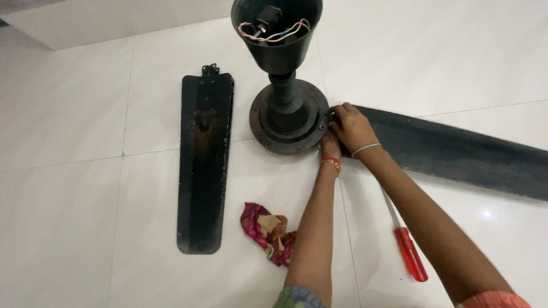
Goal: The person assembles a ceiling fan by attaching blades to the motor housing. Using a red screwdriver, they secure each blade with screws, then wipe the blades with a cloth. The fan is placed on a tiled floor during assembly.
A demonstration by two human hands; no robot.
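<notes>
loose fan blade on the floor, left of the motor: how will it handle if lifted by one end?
The detached fan blade looks long, thin and flat, so probably stiff but light. Lifted by one end it would likely droop and swing. Its dusty surface may be slippery.

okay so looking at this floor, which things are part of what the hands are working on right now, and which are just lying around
In hand:
fan motor
attached blade, where it meets the motor
left hand and right hand, both at that joint

Lying about:
loose blade, flat on the floor
red screwdriver
crumpled rag
</notes>
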